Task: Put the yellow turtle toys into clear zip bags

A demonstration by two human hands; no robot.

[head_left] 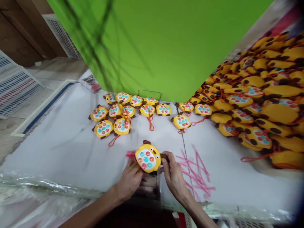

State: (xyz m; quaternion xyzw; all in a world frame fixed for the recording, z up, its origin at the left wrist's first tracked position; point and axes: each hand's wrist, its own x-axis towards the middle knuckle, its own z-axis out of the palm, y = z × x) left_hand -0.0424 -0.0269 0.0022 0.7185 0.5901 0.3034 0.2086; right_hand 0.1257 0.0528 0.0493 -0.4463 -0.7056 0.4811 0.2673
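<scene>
A yellow dog-shaped toy (148, 157) with brown ears and a white belly of coloured buttons is held above the near part of the table. My left hand (131, 177) is closed on its left lower edge, the fingertips partly hidden behind it. With the fingers pinched, my right hand (173, 172) grips the brown ear at the toy's right side. Beneath the hands is a dark rectangular opening or box (149, 185) at the table's front edge, its inside hard to make out.
Similar toys (123, 126), some with red cords, lie in a loose cluster beyond my hands. A large pile of them (277, 110) fills the right side. A big green panel (152, 47) stands at the back. White plastic crates (16, 85) are at the left. The white tabletop (64, 152) has pink scribbles.
</scene>
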